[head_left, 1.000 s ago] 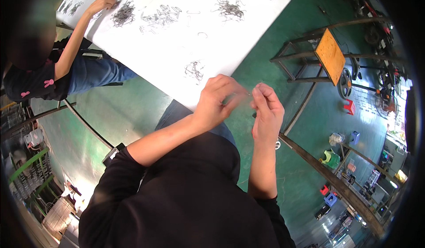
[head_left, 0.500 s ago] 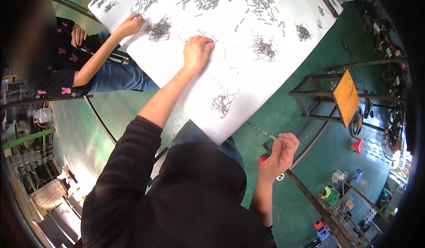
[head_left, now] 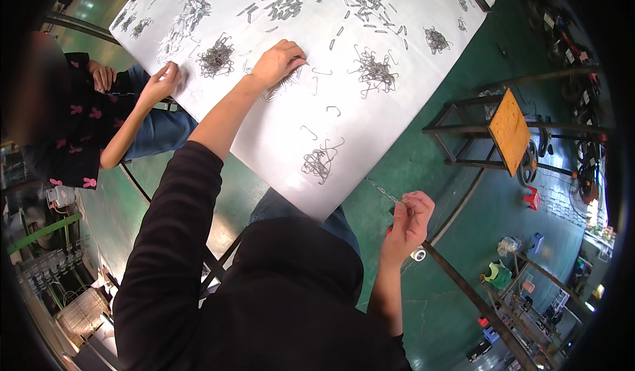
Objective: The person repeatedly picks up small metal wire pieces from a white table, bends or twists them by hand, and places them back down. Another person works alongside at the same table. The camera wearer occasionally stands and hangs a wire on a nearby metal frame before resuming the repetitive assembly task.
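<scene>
My left hand (head_left: 278, 65) is over the white table (head_left: 278, 166), its fingers pinched together at the edge of a small heap of thin wire pieces (head_left: 283, 85); anything between the fingertips is too small to make out. Off the table's right corner, my right hand (head_left: 409, 224) is closed on a thin metal chain (head_left: 382, 191). The chain runs from the fingers toward the table's edge. Bent wire hooks lie in a tangle (head_left: 319, 162) near the close corner, with a few loose hooks (head_left: 333, 111) beyond. Further tangles of hooks (head_left: 376, 73) lie to the right.
Grey metal links (head_left: 357, 0) are scattered over the table's far part. At left a co-worker's hand (head_left: 161, 83) is at the table edge, near another hook pile (head_left: 216, 58). A metal frame with a wooden board (head_left: 509, 133) stands at right, and a dark bar (head_left: 463, 295) runs below my right hand.
My left hand has moved a little left and toward the small wire heap. My right hand stays closed on the chain. The co-worker's hand has drawn back toward the table edge.
</scene>
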A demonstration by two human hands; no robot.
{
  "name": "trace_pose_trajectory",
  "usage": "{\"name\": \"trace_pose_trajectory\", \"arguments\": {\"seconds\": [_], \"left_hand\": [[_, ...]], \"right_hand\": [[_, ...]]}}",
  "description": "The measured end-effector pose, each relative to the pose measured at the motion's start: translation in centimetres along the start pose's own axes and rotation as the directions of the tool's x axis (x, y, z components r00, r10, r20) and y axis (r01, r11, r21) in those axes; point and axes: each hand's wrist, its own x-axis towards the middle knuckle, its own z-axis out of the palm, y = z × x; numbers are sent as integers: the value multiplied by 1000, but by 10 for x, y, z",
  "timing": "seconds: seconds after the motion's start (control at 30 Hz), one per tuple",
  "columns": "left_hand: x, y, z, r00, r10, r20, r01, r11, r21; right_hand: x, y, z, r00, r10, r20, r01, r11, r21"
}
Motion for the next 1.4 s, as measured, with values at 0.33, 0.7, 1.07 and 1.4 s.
{"name": "trace_pose_trajectory", "arguments": {"seconds": [0.33,0.7,1.07,1.4], "left_hand": [[4,7,12,989,131,66,-146,897,417],[-28,151,-5,913,-384,141,373,644,-668],[-102,304,-47,876,-244,416,468,222,-856],[-113,302,-36,984,-149,97,169,607,-777]], "right_hand": [[-9,-2,-6,1000,-16,16,16,1000,-10],[-19,-5,-5,992,-126,12,127,986,-109],[-22,-7,-6,971,-240,17,239,955,-173],[-19,12,-16,979,-155,134,184,953,-240]]}}
